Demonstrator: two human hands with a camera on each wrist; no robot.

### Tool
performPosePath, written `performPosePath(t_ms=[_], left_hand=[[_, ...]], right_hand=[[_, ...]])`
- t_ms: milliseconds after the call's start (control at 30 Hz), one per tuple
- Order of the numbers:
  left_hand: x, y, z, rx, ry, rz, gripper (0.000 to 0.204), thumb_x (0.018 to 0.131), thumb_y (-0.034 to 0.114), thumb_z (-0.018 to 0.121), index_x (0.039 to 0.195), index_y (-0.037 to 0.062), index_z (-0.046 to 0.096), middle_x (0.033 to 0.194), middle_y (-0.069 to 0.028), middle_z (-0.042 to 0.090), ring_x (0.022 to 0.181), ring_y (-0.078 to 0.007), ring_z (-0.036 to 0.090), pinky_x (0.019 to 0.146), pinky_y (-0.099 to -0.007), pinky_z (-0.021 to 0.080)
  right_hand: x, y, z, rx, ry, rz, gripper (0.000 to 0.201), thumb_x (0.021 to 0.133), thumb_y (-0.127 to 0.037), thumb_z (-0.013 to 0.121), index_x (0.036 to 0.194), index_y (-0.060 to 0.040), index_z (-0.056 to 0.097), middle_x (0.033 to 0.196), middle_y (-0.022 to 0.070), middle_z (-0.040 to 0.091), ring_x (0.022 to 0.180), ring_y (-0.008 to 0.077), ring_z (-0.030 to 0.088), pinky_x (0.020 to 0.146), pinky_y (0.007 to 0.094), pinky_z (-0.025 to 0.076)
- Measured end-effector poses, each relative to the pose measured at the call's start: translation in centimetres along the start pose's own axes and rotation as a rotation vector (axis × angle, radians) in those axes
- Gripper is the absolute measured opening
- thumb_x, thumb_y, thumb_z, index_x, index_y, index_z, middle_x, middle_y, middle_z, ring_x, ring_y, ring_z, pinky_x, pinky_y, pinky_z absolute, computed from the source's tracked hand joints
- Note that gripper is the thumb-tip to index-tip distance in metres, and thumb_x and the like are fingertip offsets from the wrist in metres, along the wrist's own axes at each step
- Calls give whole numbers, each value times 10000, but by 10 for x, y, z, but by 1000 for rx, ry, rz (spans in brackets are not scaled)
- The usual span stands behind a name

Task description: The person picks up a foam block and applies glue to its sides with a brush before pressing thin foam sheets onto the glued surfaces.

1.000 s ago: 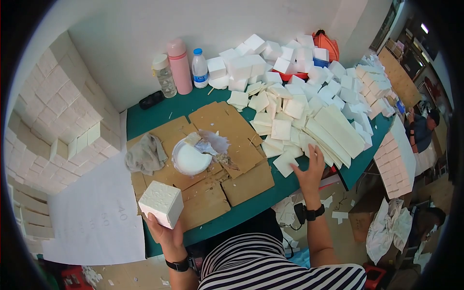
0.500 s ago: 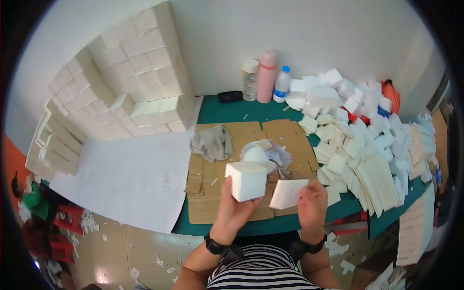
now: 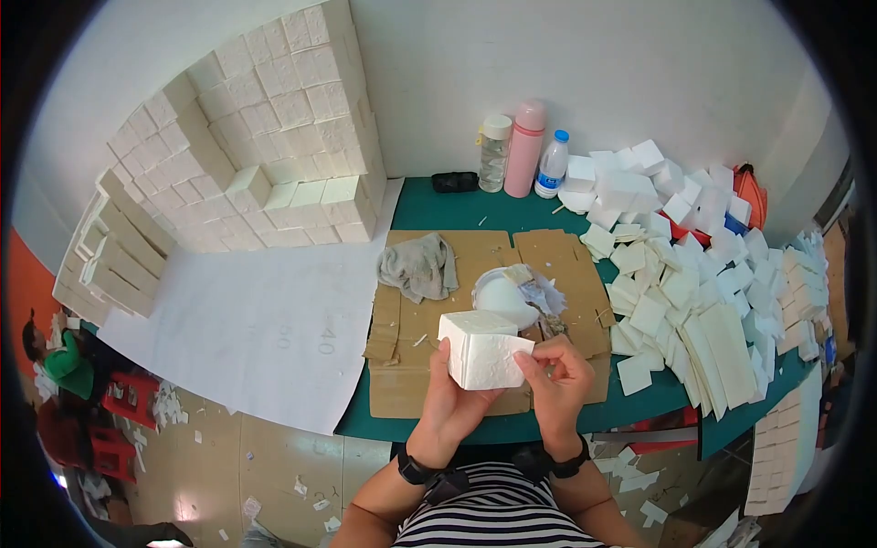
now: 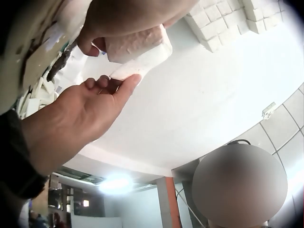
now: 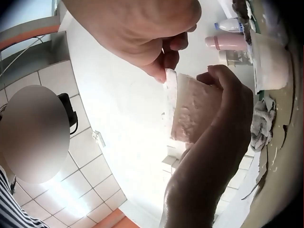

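Left hand (image 4: 118, 19) at top grips a white foam block (image 4: 137, 45). Right hand (image 4: 76, 114) just below the block, fingertips (image 4: 130, 81) touching its lower edge. Stacked foam cubes (image 4: 228, 21) right of the block, white sheet (image 4: 204, 104) under them.

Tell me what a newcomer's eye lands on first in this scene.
First, the white foam cube held up at centre, the left hand gripping it from below while the right hand presses a thin foam sheet against its side. Next, the stacked wall of foam blocks at the back left, and the loose heap of foam pieces spilling over the green table on the right.
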State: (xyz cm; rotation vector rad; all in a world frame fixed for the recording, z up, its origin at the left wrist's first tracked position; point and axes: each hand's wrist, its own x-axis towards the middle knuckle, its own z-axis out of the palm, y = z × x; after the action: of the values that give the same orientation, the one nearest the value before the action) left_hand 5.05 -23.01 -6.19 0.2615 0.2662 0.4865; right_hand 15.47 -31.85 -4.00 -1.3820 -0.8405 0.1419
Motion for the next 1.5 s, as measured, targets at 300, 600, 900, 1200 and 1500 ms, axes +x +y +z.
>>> performPosePath(t_ms=[300, 600, 900, 1200, 1500], left_hand=[[-2, 1, -1, 18, -27, -6, 651, 943, 588, 380, 1393, 119, 394, 1344, -115, 504, 1208, -276, 516, 998, -457, 434], [-3, -2, 0, 10, -41, -32, 665, 956, 586, 352, 1412, 103, 355, 1369, -130, 479, 1235, -281, 497, 1023, -455, 423], [-2, -3, 1, -9, -64, -42, 655, 952, 575, 364, 1411, 108, 359, 1370, -128, 478, 1235, -282, 496, 1023, -478, 417], [-4, -2, 0, 2, -57, -41, 634, 952, 568, 356, 1400, 120, 379, 1357, -110, 494, 1209, -270, 514, 992, -479, 436], [-1, -2, 1, -131, 17, -45, 591, 969, 543, 366, 1369, 112, 427, 1338, -90, 516, 1205, -252, 516, 1015, -422, 427]], right_hand=[[2, 2, 2, 81, 4, 75, 163, 750, 8, 768, 759, -6, 606, 732, 14, 567, 640, 69, 478, 586, 204, 380], [2, 0, 3, 25, 27, 32, 179, 741, -11, 778, 741, -13, 600, 730, 18, 574, 638, 81, 482, 583, 213, 382], [2, 3, 3, -105, 72, -100, 209, 709, -18, 789, 712, -39, 581, 718, 25, 569, 664, 136, 487, 607, 261, 386], [-2, 7, 5, -150, 58, -127, 232, 741, -40, 763, 842, -56, 555, 852, 36, 554, 749, 112, 469, 670, 248, 359], [-22, -13, -1, -769, -214, -559, 431, 913, -287, 555, 1257, -27, 536, 1311, 139, 525, 1221, 299, 467, 1060, 473, 234]])
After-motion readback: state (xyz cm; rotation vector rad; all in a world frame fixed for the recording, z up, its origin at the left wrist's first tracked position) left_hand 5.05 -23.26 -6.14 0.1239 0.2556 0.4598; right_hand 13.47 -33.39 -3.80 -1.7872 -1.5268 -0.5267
